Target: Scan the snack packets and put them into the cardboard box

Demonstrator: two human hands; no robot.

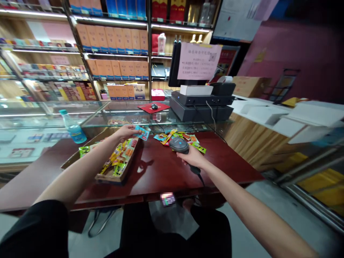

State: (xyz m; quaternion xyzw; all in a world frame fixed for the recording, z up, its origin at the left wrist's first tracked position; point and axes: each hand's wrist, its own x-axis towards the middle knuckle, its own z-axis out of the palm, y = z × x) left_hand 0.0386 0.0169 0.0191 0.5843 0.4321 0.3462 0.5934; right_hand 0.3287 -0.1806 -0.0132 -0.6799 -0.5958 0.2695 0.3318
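Observation:
A small blue snack packet (143, 133) is pinched in my left hand (126, 132), above the far edge of a cardboard box (114, 178) holding yellow, green and orange packets (122, 154). My right hand (192, 157) is wrapped round the handle of a dark barcode scanner (179, 144), whose head points toward the left. Just behind the scanner, a loose pile of colourful snack packets (172, 135) lies on the dark red table (158, 172).
A bottle with blue liquid (76, 132) stands at the left. Behind the table are a glass counter (120, 107), a mouse (154, 106) on a red mat and a black cash drawer (199, 109) under a monitor. A cable hangs from the scanner.

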